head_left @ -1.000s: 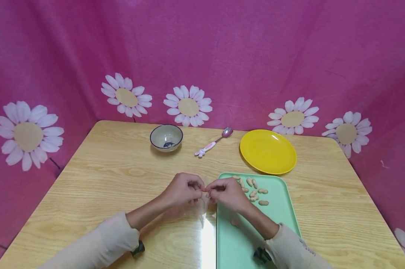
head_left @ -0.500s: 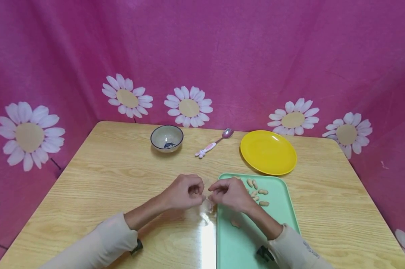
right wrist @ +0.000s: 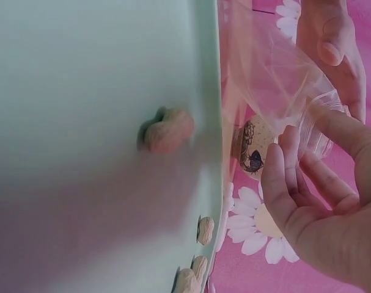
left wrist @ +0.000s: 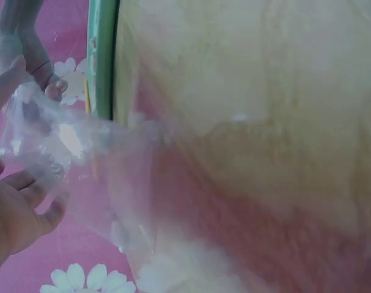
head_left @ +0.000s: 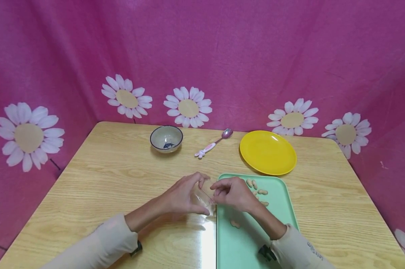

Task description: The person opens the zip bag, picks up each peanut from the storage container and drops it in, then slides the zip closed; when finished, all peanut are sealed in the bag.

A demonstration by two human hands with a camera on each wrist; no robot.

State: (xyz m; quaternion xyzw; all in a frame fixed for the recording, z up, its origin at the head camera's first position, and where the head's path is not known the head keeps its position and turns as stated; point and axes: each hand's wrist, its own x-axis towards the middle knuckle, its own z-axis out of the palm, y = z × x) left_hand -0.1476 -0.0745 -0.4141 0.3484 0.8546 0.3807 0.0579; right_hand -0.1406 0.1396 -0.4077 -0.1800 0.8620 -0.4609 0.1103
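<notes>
A clear plastic bag [head_left: 203, 196] hangs between both hands, left of the tray's edge. My left hand [head_left: 185, 194] has its thumb and fingers spread wide around the bag. In the left wrist view those fingers [left wrist: 27, 210] lie against the thin film. My right hand [head_left: 234, 194] pinches the bag's edge, and the right wrist view has the folded film [right wrist: 323, 119] at its fingertips. A green tray [head_left: 256, 246] carries several unshelled peanuts [head_left: 262, 192], mostly near its far end. One lone peanut [right wrist: 168, 130] lies nearer the person.
Toward the back of the wooden table [head_left: 115, 179] stand a bowl [head_left: 166, 139] with a dark rim and a yellow plate [head_left: 267, 152]. A spoon [head_left: 214, 144] with a pink rabbit handle lies between them. A pink flowered cloth [head_left: 222, 56] rises behind the table.
The hands were close together, pinching the bag between them. They have drawn apart, the left thumb and fingers have spread, and the bag has widened between them.
</notes>
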